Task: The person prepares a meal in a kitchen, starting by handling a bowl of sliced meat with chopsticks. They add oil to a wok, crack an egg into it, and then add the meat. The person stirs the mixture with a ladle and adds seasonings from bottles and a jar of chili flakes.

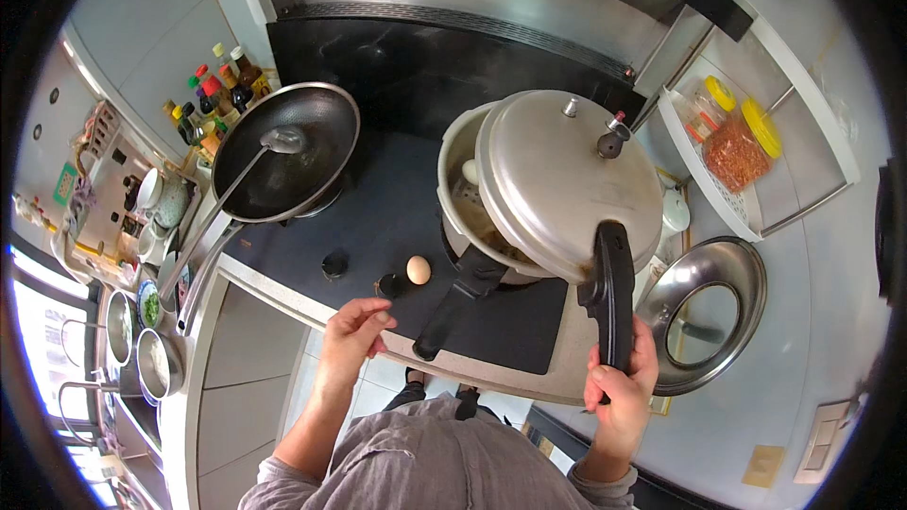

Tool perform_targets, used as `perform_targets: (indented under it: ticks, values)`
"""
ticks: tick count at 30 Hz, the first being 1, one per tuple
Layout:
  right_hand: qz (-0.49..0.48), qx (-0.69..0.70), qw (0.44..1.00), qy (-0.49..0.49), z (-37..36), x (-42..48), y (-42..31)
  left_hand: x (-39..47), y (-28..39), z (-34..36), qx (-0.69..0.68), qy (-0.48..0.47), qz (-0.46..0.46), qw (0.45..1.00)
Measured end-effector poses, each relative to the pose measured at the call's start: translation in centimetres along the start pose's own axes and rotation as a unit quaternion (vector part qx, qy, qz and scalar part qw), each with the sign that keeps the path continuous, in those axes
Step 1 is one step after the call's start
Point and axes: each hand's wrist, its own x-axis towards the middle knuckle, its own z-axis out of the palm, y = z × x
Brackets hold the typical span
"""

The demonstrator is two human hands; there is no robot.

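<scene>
My right hand [623, 382] grips the black handle of a metal pressure cooker lid [560, 170]. The lid is tilted and partly covers the pressure cooker pot [453, 209] on the black cooktop. Through the gap a pale egg [470, 171] shows inside; the lid hides much of the interior. The pot's own black handle [453, 304] points toward me. My left hand [358, 329] hovers near the cooktop's front edge, fingers curled in, with nothing visible in them. Just beyond it, a brown egg [419, 270] rests on the cooktop beside a black control knob [389, 286].
At left, a wok [287, 149] holds a metal spatula [283, 140]. Behind it stand several sauce bottles [220, 95]. A large ring-shaped glass lid [708, 315] leans at right, below a rack with yellow-lidded jars [740, 145]. Metal bowls [159, 361] stand on the left counter.
</scene>
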Motion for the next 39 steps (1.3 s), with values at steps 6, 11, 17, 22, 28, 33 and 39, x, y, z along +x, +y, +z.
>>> perform_targets:
  ticks: [6,11,17,22,28,33,39]
  values:
    - [-0.006,-0.015,1.000,-0.014,3.2,-0.4,1.1,-0.3,0.9,3.1,0.040,-0.127,-0.021,0.991]
    - [-0.017,-0.021,1.000,-0.012,5.2,-0.2,2.4,0.1,1.9,4.1,0.015,-0.222,-0.104,0.969]
    - [-0.003,0.009,1.000,-0.016,5.1,0.0,4.4,0.7,1.5,3.3,-0.034,-0.254,-0.128,0.958]
    - [-0.018,-0.010,1.000,-0.011,4.5,0.4,5.0,0.8,1.5,3.6,-0.047,-0.281,-0.128,0.950]
    - [-0.056,-0.007,0.998,0.029,7.0,0.3,6.2,0.3,1.6,4.1,-0.072,-0.311,-0.122,0.940]
    - [-0.030,0.006,0.999,0.013,6.8,0.5,5.9,0.8,1.1,4.2,-0.081,-0.296,-0.131,0.943]
    - [-0.048,0.017,0.999,-0.001,6.1,0.3,6.1,-0.5,0.3,4.9,-0.101,-0.209,-0.129,0.964]
